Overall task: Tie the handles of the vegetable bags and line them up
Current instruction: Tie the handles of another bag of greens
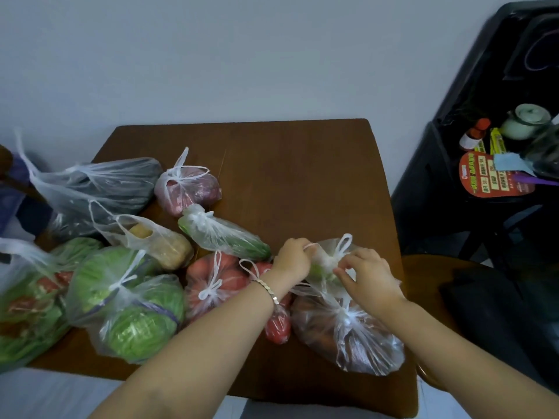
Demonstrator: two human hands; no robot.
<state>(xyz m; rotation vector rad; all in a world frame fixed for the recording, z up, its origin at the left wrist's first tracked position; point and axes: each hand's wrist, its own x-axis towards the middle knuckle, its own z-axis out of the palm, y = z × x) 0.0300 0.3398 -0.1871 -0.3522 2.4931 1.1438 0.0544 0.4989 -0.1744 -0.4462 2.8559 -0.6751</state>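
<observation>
Two hands are working at one small green-vegetable bag (325, 267), which is sitting near the table's (302, 176) right edge. The left hand (292, 257), with a bracelet (267, 290) on its wrist, is curling its fingers tightly and pinching a thin white handle (310, 246) of that bag. The right hand (367, 272) is half closed, its fingertips pinching the gathered plastic at the same bag's neck. A second handle loop (344, 244) is standing up between the two hands.

Toward the table's near right corner, a bag of brownish vegetables (348, 331) is lying knotted, touching the bag being tied. A bag of red vegetables (278, 325) is lying partly under the left wrist. At the table's near middle, a tomato bag (216, 282) is sitting with its handles tied in a bow.

Nearer the table's centre, a knotted cucumber bag (223, 234) is lying on its side. A purple-onion bag (189, 189) is sitting behind it, toward the table's far left.

Along the table's left side, a cabbage bag (130, 306) is resting tied. A potato bag (151, 237) is lying with its handles loose, and a bag of dark vegetables (96, 189) is slumping at the far left corner.
</observation>
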